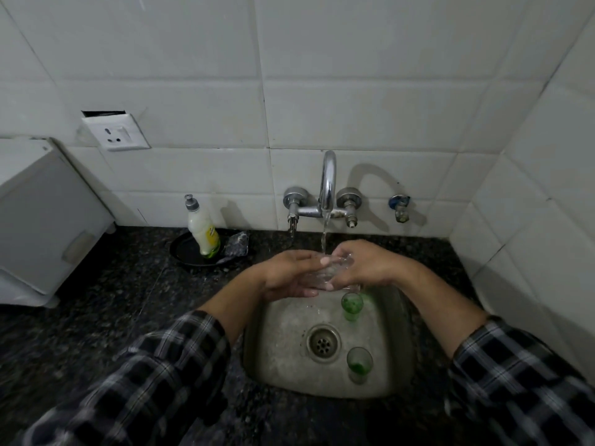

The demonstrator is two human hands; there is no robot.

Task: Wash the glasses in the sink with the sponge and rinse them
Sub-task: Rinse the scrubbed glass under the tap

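Both hands hold one clear glass [331, 272] under the running water from the tap [327, 185], above the back of the steel sink [283, 342]. My left hand [289, 275] cups it from the left, fingers curled round it. My right hand [360, 265] grips it from the right. Two small green-tinted glasses stand upright in the sink: one [352, 305] just below my hands, the other [359, 364] near the front right of the drain [323, 342]. A sponge or scrubber [237, 244] lies on a black dish at the back left.
A dish soap bottle [203, 231] stands on the black dish [186, 252] left of the tap. A white appliance [38, 220] sits on the dark granite counter [112, 300] at far left. A wall socket [117, 132] and a small valve [400, 206] are on the tiled wall.
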